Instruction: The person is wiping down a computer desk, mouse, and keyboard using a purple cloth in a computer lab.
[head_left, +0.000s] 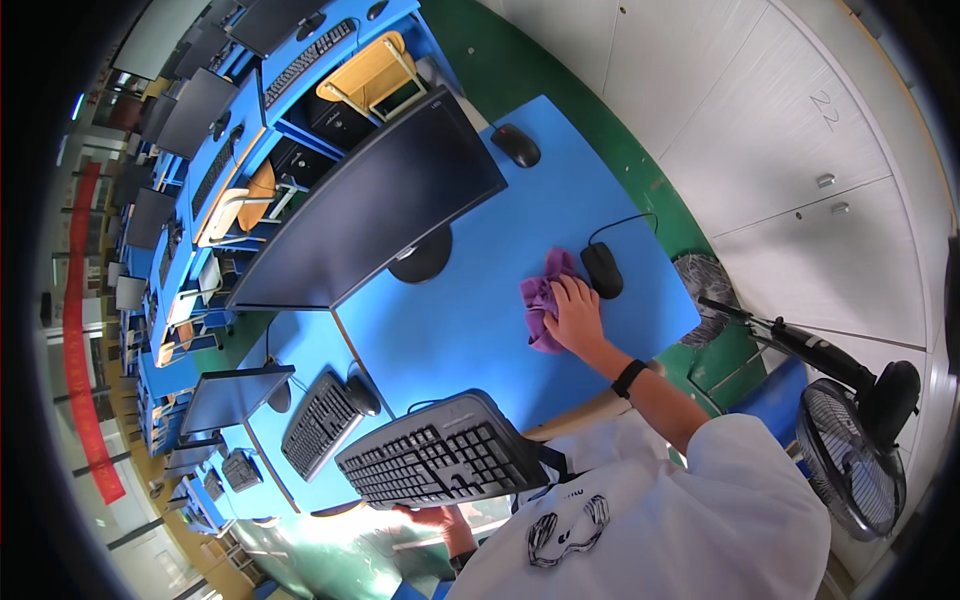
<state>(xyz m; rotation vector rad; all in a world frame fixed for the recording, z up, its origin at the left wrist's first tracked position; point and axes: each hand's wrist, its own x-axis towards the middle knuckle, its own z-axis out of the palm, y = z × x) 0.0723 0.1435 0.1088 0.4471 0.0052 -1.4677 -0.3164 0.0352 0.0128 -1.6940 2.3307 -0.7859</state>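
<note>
On the blue desk (pixel 420 345), the purple cloth (pixel 538 297) lay bunched under the grasping right hand (pixel 576 318), 1 black mouse (pixel 602 271) in the way just beside; the left hand (pixel 445 519) gripped a raised keyboard (pixel 440 458). Beyond stood a monitor (pixel 375 205).

One purple cloth (pixel 542 305), one held keyboard (pixel 440 455), one fan (pixel 845 455).

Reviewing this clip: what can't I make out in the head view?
Head view: most fingers of the left hand, hidden by the keyboard.
Head view: the right hand's palm and the purple cloth beneath it, covered by that hand.
Head view: whatever lies directly behind the large monitor, blocked by its screen.
Head view: details of the farthest monitors, too small.
</note>
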